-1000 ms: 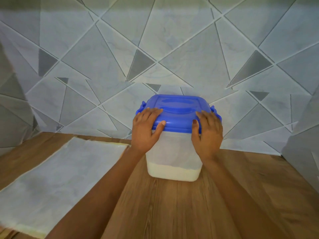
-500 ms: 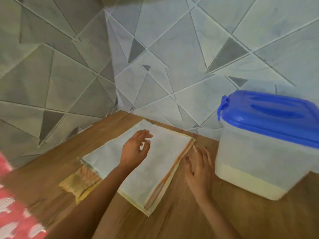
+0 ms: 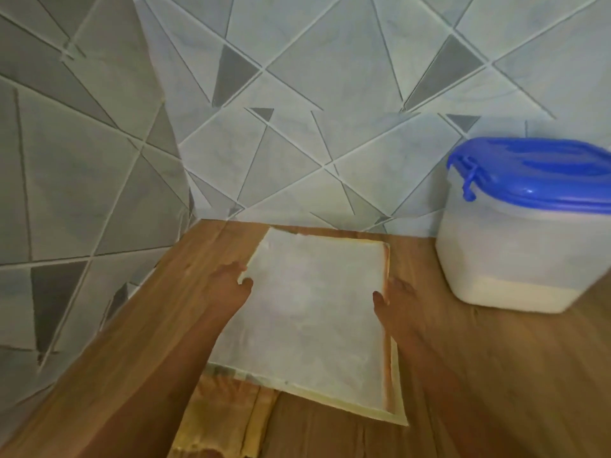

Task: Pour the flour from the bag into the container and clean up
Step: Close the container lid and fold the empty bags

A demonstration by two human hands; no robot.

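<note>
The emptied flour bag [image 3: 314, 312] lies flat on the wooden counter [image 3: 496, 375], white with yellow-orange edges. My left hand [image 3: 228, 285] holds its left edge, thumb on top and fingertips tucked at the rim. Along the right edge, my right hand [image 3: 396, 299] grips the same way, its thumb lying on the bag. The translucent container [image 3: 529, 252] stands to the right, apart from my hands. Its blue lid [image 3: 535, 173] is on, and a layer of flour shows at the bottom.
Tiled walls [image 3: 330, 127] meet in a corner just behind and left of the bag. A yellow printed flap [image 3: 224, 418] sticks out from under the bag's near edge. Bare counter runs between the bag and the container and along the front right.
Both hands left the container lid and moved left to the bag. From hovering open over it, they now hold its left and right edges. The view swung left.
</note>
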